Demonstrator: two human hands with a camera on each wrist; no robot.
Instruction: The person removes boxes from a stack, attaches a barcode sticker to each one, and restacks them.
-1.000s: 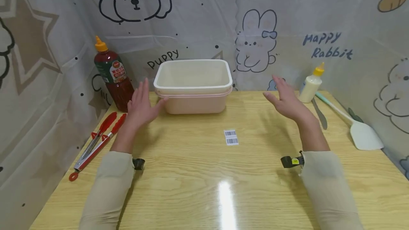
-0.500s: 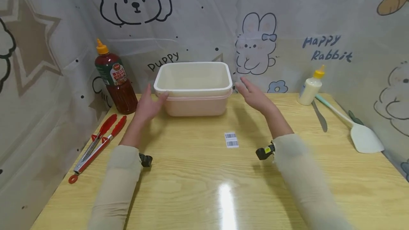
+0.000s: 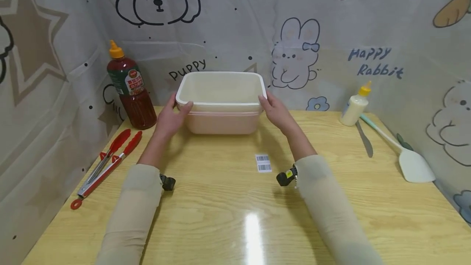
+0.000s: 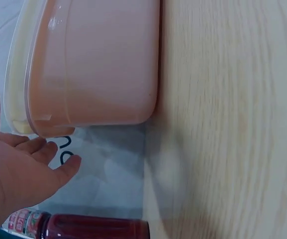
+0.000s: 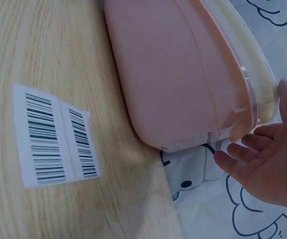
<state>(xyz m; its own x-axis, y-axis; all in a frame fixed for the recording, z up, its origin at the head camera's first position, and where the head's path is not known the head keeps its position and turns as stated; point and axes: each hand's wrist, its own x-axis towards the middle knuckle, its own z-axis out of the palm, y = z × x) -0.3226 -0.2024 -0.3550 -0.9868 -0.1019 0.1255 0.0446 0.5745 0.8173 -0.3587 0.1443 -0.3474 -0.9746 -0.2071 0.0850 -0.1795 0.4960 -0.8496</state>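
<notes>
It looks like a makeshift kitchen corner: cartoon-printed cloth (image 3: pixel 228 32) screens a wood-grain counter (image 3: pixel 206 203) holding red tongs (image 3: pixel 101 178), a sauce bottle (image 3: pixel 137 109) and a white turner (image 3: pixel 416 167).

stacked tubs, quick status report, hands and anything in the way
Left hand and right hand at opposite ends. Cream tub sits in pink tub. Sauce bottle close to left hand.

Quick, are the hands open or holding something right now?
Left hand: open, at one end of the white bin; can't tell if it's touching.
Right hand: holding the white bin's other end.
</notes>
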